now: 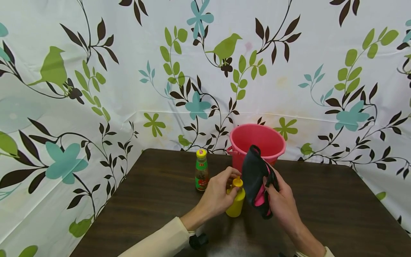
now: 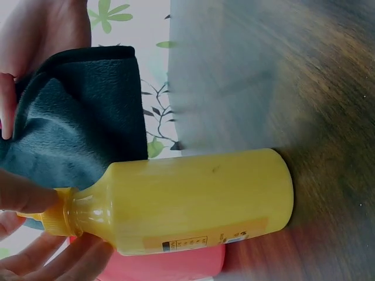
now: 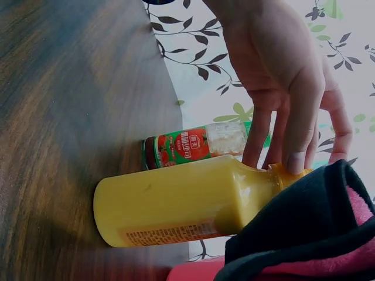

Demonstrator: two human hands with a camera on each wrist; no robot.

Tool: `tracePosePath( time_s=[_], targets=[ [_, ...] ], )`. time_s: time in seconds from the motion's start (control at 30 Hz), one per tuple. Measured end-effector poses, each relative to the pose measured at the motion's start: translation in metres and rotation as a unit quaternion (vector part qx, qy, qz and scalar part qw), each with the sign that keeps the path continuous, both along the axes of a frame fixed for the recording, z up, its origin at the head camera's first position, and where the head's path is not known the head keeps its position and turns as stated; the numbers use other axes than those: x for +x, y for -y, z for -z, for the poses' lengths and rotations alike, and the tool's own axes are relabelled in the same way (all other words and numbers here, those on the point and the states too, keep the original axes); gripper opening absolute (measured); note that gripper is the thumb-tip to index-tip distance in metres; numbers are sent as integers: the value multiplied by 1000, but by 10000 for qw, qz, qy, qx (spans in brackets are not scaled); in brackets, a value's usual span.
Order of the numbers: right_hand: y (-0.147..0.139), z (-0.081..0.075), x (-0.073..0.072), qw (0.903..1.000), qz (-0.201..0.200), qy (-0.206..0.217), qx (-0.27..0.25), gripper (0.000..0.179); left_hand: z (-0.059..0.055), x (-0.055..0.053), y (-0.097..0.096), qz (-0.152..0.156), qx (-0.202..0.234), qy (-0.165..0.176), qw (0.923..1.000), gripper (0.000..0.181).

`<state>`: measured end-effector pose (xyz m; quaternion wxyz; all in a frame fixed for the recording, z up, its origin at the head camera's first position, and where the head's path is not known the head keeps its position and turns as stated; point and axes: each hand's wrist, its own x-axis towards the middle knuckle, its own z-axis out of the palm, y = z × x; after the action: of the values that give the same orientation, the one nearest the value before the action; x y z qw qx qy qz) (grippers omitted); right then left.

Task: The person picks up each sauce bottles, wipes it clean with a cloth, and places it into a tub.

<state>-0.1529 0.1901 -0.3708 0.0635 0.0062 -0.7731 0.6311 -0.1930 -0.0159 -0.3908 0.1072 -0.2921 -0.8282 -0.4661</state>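
Note:
My left hand [image 1: 221, 191] pinches a yellow squeeze bottle [image 2: 202, 202] around its orange-yellow cap and neck, thumb on one side and fingers on the other. The bottle stands upright on the table. My right hand [image 1: 284, 198] holds a folded dark grey cloth [image 1: 252, 175] with a pink inner side, its thumb pressing the fold. In the right wrist view the cloth [image 3: 293, 222] overlaps the bottle's shoulder, close beside the cap. Behind my left hand stands a glass sauce bottle [image 1: 201, 167] with a yellow lid and a green and red label.
A pink bucket [image 1: 236, 157] stands at the back of the table, behind the cloth. The dark wooden table [image 1: 154, 200] reaches a wall hung with a white sheet [image 1: 128, 89] printed with leaves and birds.

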Motion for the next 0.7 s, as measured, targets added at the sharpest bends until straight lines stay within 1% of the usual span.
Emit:
tracePosePath(
  time_s=[0.1, 0.23, 0.43, 0.7],
  targets=[
    [1, 1, 0, 9995, -293, 63, -34, 46, 0, 0, 0, -15, -30, -15, 10000, 35],
    [4, 1, -1, 9975, -639, 271, -109, 46, 0, 0, 0, -128, -133, -145, 9997, 35],
    [7, -1, -2, 9954, -753, 585, -5, 46, 2, 0, 1, -315, -261, -304, 9987, 35],
    [11, 1, -4, 9950, -846, 538, 23, 49, 2, 0, 1, -284, -164, -262, 9991, 34]
  ],
)
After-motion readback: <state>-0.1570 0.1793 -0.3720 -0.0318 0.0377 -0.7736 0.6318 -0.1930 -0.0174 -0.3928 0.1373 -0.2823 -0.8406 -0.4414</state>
